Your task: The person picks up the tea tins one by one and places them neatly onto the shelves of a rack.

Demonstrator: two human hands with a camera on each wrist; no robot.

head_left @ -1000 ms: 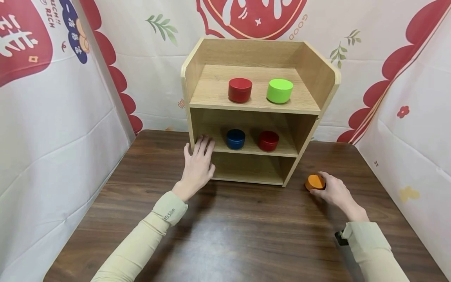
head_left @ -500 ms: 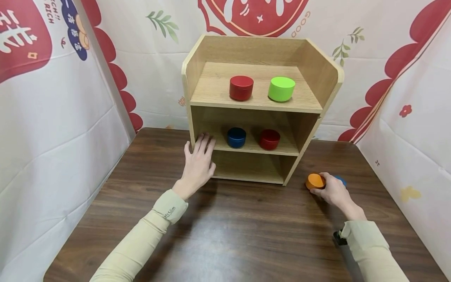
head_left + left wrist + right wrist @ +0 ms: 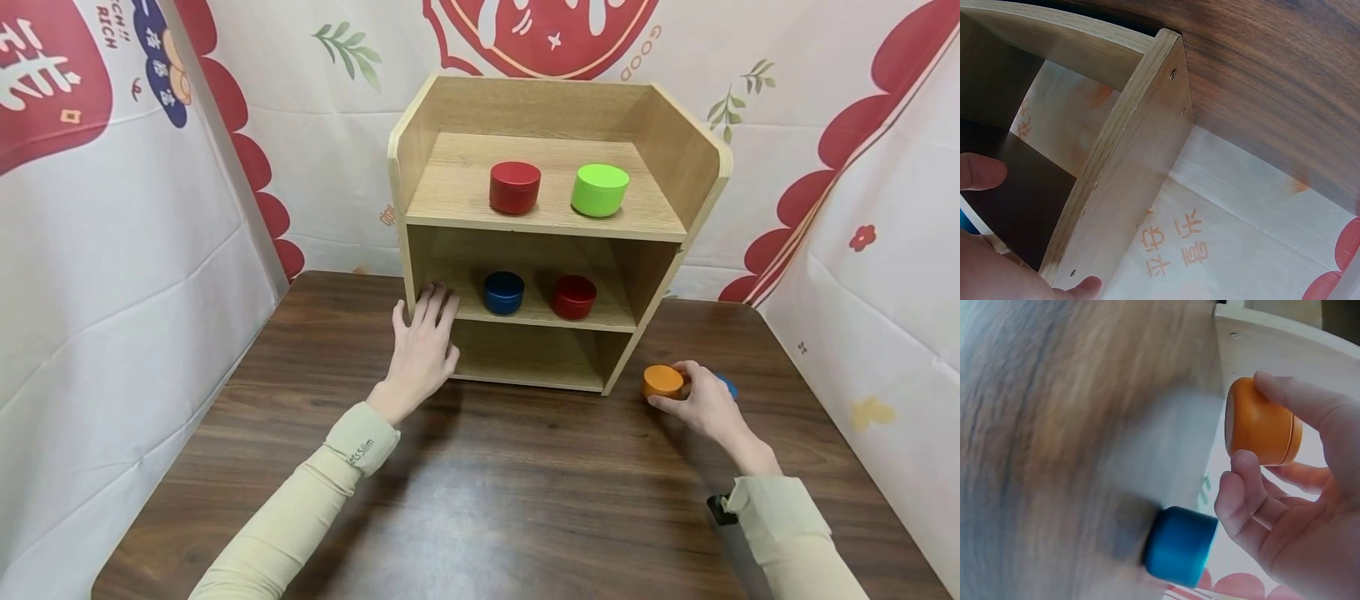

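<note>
My right hand (image 3: 705, 406) pinches an orange round tin (image 3: 663, 381) between thumb and fingers, to the right of the wooden shelf (image 3: 540, 225). In the right wrist view the orange tin (image 3: 1259, 422) shows a lid seam and its base looks off the table. Behind that hand, a blue tin (image 3: 1180, 545) stands on the table, mostly hidden in the head view. My left hand (image 3: 420, 354) grips the shelf's left front edge at the middle board. One finger lies outside the side panel (image 3: 1125, 156); the thumb is in the lower compartment.
On the top board stand a red tin (image 3: 514, 188) and a green tin (image 3: 600, 191). The middle board holds a dark blue tin (image 3: 503, 293) and another red tin (image 3: 574, 297). Printed cloth (image 3: 315, 150) surrounds the brown table (image 3: 480, 500).
My right hand has shifted slightly left with the orange tin, which now stands more level. The blue tin behind that hand has come into view. The left hand stays on the shelf.
</note>
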